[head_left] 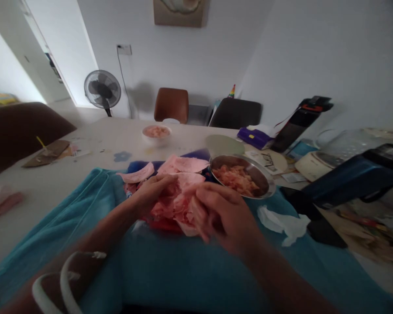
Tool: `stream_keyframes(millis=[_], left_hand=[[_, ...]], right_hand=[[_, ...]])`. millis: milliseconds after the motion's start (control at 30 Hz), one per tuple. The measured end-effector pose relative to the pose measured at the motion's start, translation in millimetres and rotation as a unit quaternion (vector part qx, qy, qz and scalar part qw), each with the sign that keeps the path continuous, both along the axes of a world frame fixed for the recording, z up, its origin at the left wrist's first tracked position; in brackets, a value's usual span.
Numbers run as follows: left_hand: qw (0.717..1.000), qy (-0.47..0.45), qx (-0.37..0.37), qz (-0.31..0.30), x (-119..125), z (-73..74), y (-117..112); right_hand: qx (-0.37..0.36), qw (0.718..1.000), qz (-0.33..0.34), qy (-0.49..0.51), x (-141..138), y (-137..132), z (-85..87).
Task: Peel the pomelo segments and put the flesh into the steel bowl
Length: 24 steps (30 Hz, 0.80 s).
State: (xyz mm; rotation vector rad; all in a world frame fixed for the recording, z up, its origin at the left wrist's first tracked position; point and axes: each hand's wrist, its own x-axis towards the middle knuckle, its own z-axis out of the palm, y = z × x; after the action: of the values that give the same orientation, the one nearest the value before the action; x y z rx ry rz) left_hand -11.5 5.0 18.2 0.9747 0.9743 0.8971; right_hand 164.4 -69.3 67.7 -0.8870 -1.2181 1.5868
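Note:
My left hand (155, 189) is closed around a pink piece that looks like a pomelo segment (172, 187), partly covered by the fingers. My right hand (222, 213) is beside it with its fingers curled and pinched together; motion smears them, and what they hold is hidden. Beneath both hands lies a heap of pink, torn pomelo skins (173, 211). Thick pale-pink pieces of pomelo peel (191, 165) rest behind, and a curved one (137, 173) is at the left. Just beyond my right hand stands a metal bowl (265, 181) holding peeled pomelo flesh (237, 179).
A teal towel (94, 205) covers the near table. A white bowl (156, 138) of pink flesh stands farther back. On the right are a crumpled tissue (284, 222), a black phone-like slab (324, 226), a blue bottle (350, 174), glasses (268, 161) and a purple pack (254, 137).

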Motion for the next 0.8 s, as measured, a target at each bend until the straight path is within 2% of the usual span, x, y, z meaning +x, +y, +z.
stream_keyframes(millis=[67,100,233,400,567,733,800], left_hand=[[1.0,-0.003,0.029,-0.009,0.1,-0.1,-0.5],[0.999,-0.005,0.035,-0.016,0.1,-0.1,-0.8],[0.998,-0.003,0.032,-0.047,1.0,1.9,-3.1],[0.998,0.035,0.023,-0.057,3.1,2.8,-6.3],[0.995,0.084,0.034,-0.046,5.5,-4.4,-6.1],[0.996,0.002,-0.063,-0.057,10.0,-9.3,-6.6],[0.995,-0.038,-0.062,-0.07,10.5,-10.0,-6.9]], right_hand=[[-0.056,0.994,-0.086,0.043,-1.0,25.6,-11.9],[-0.088,0.989,-0.108,0.055,-0.1,36.3,-18.9],[-0.113,0.977,-0.136,0.115,6.2,59.7,-39.8],[-0.101,0.978,-0.116,0.144,7.2,62.2,-47.5],[-0.045,0.975,-0.165,0.145,-0.7,60.1,-53.0],[0.021,0.978,-0.177,0.107,-14.2,53.0,-53.9],[0.032,0.978,-0.181,0.094,-17.6,49.9,-52.5]])
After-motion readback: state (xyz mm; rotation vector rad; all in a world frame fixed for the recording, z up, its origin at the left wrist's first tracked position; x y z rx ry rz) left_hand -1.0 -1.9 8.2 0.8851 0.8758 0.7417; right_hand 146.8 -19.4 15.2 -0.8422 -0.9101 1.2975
